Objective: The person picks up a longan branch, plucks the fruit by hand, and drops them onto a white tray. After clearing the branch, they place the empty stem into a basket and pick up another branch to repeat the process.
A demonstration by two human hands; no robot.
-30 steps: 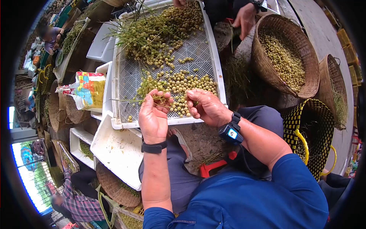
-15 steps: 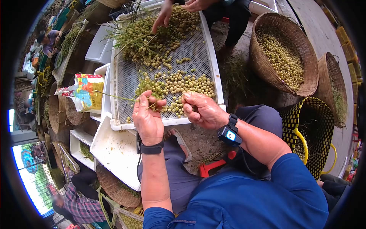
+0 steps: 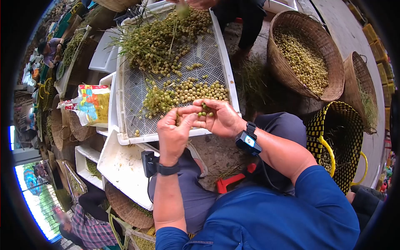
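In the head view, the two bare hands meet above the near edge of a white tray (image 3: 141, 139). The left hand (image 3: 177, 127) has its thumb and fingers drawn close together, touching the fingers of the right hand; whether it pinches anything cannot be told. The right hand (image 3: 223, 119) is turned palm up, half curled around a few small green fruits (image 3: 204, 113). Just beyond, loose pale fruits (image 3: 200, 90) lie spread on the tray, with a tangle of thin stems (image 3: 155, 100) at their left. A heap of fruit on stalks (image 3: 158, 48) covers the far part, where a co-worker's hand (image 3: 202, 3) shows at the edge. To the right stands a wicker basket (image 3: 334, 89) of picked fruits; a printed bag (image 3: 95, 104) sits left of the tray.
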